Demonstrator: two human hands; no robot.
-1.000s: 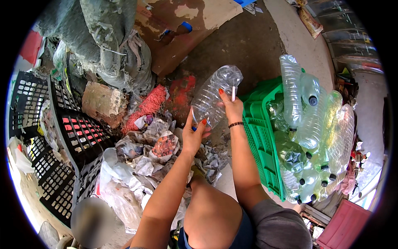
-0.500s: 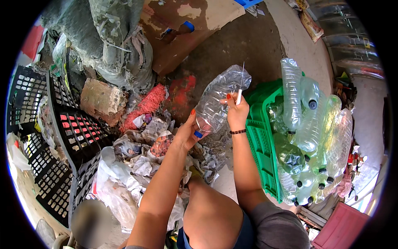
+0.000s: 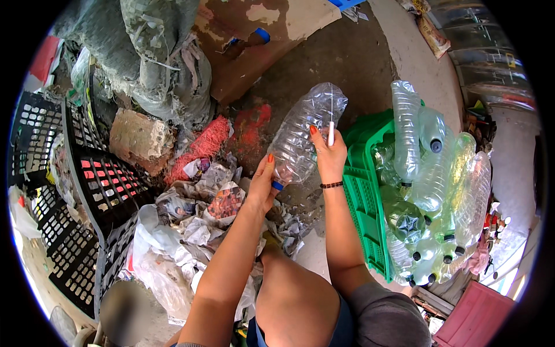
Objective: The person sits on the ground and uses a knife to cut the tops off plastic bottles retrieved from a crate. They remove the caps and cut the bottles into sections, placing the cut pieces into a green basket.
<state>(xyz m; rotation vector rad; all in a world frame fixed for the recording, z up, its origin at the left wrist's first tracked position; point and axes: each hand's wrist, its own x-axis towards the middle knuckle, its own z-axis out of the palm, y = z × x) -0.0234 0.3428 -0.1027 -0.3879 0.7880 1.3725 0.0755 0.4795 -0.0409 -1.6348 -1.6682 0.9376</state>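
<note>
A clear plastic bottle (image 3: 300,136) with ribbed sides lies tilted in front of me, its blue cap (image 3: 277,185) toward me and its base pointing away. Near the cap, my left hand (image 3: 263,188) is closed around the neck end, thumb on top. My right hand (image 3: 331,161) grips the white handle of a thin-bladed knife (image 3: 331,133), the blade pointing away from me across the bottle's far end. The right thumb is raised along the bottle's side. Whether the blade touches the plastic, I cannot tell.
At the right stands a green crate (image 3: 365,196) heaped with clear and greenish bottles (image 3: 430,185). Crumpled paper and plastic film (image 3: 191,231) lie at the left beside black perforated crates (image 3: 110,191). A brick-like block (image 3: 141,139), red netting (image 3: 202,147) and large grey sacks (image 3: 156,63) are farther back.
The bottle has shifted slightly left and away from me. My right hand has turned a little, so the knife stands more upright and the thumb is more extended.
</note>
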